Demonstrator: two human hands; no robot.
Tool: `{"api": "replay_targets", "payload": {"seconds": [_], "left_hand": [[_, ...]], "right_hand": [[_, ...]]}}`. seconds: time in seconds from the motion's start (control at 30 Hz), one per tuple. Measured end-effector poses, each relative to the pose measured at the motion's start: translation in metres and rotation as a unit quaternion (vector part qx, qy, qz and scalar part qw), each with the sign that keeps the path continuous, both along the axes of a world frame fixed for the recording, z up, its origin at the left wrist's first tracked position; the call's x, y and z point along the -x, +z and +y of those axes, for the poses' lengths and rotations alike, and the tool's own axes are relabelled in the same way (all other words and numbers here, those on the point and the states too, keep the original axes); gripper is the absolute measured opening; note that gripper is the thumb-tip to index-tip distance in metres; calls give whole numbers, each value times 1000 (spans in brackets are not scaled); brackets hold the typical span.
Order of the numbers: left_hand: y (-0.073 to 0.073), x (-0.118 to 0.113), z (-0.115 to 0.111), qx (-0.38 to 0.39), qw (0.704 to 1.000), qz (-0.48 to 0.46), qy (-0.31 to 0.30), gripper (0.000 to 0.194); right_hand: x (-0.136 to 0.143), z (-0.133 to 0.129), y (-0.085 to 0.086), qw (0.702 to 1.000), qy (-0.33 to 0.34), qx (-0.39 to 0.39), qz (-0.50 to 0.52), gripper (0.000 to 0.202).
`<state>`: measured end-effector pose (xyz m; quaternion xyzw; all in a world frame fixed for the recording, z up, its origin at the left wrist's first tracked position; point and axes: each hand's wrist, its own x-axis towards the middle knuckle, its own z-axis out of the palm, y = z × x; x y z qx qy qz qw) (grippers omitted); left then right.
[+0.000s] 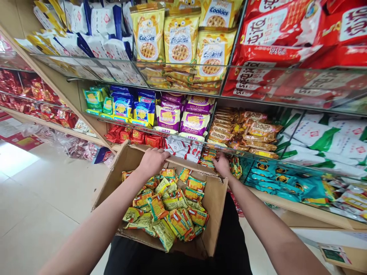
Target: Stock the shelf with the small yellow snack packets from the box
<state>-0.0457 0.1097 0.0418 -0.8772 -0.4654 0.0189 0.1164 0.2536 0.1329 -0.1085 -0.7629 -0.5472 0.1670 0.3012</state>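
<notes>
An open cardboard box [213,214] rests tilted on my lap, with many small yellow, orange and green snack packets [172,200] lying loose in it. My left hand [155,162] grips the box's far edge, fingers folded over the rim. Past that rim, my right hand [222,165] reaches into a low shelf compartment holding similar packets [236,168]. Its fingers are curled against a snack packet [208,156] in the compartment, and their tips are partly hidden among the wrappers.
Glass panels [183,67] front the shelves above. Purple biscuit packs [195,116], brown packs [260,133] and red packs [153,141] fill nearby compartments. Teal packs [275,177] lie to the right. Plastic-wrapped goods [80,147] sit on the tiled floor [37,202] at left.
</notes>
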Motion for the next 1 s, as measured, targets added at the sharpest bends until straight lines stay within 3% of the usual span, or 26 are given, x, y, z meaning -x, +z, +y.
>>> {"api": "replay_targets", "payload": {"seconds": [0.13, 0.23, 0.33, 0.4, 0.47, 0.5, 0.57, 0.6, 0.7, 0.77, 0.87, 1.0], "left_hand": [[1, -1, -1, 8, 1000, -1, 6, 23], [-1, -1, -1, 3, 1000, 1, -2, 22], [-2, -1, 1, -4, 1000, 5, -6, 22], [-3, -1, 4, -7, 1000, 8, -9, 21], [-4, -1, 5, -8, 1000, 7, -11, 21], [-4, -1, 6, -9, 1000, 5, -12, 21], [-4, -1, 6, -10, 1000, 1, -13, 21], [-4, -1, 5, -10, 1000, 1, -13, 21], [-4, 0, 3, -7, 1000, 0, -8, 21], [-4, 0, 0, -7, 1000, -2, -4, 23], [-3, 0, -3, -7, 1000, -8, 0, 24], [-2, 0, -6, -1, 1000, -25, 5, 23]], "right_hand": [[-6, -6, 9, 1000, 14, -2, 21, 30], [-11, -26, 26, 994, -3, -29, 103, 28], [-5, -72, 58, 980, 1, -86, 179, 33], [11, -112, 84, 977, 17, -193, 90, 25], [38, -149, 106, 940, 111, -322, 4, 11], [55, -161, 113, 919, 205, -338, -20, 8], [92, -169, 114, 893, 368, -250, -70, 15], [110, -164, 109, 897, 385, -191, -99, 18], [147, -128, 83, 941, 284, -44, -180, 32], [157, -102, 68, 951, 226, 37, -206, 38], [156, -85, 57, 951, 204, 66, -224, 41], [148, -87, 58, 956, 172, 111, -211, 40]]}}
